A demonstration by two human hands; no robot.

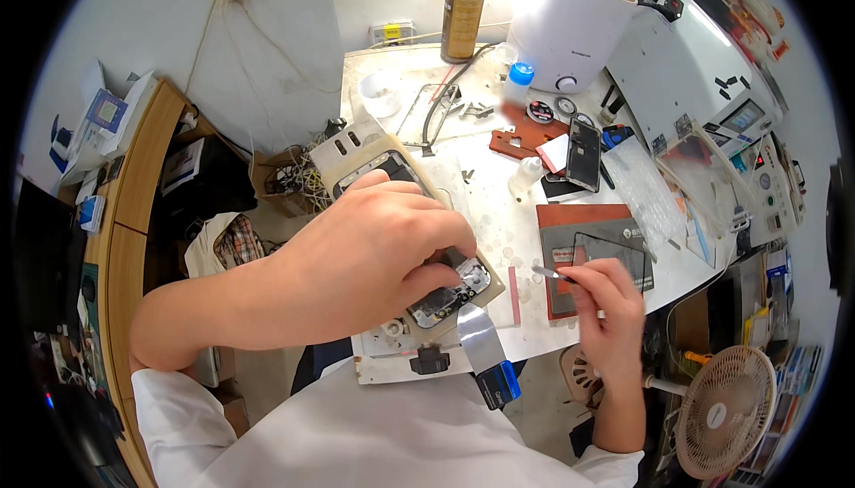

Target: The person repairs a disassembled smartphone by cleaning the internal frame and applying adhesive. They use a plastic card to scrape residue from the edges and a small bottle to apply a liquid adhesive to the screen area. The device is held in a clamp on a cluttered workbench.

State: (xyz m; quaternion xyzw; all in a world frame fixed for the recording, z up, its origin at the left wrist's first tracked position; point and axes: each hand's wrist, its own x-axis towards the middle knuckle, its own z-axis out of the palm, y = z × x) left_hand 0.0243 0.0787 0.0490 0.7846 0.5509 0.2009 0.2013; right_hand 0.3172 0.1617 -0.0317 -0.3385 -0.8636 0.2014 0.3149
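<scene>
Left hand arched palm-down over opened phone, grip unclear; right hand raised, pinched on slim tool.

So it's the left head-worn fisheye, super wide, looking down past the wearer's white cloth shirt; bare left hand and bare right hand pretty close, cluttered white tabletop mid-frame, pale wall beyond.
</scene>
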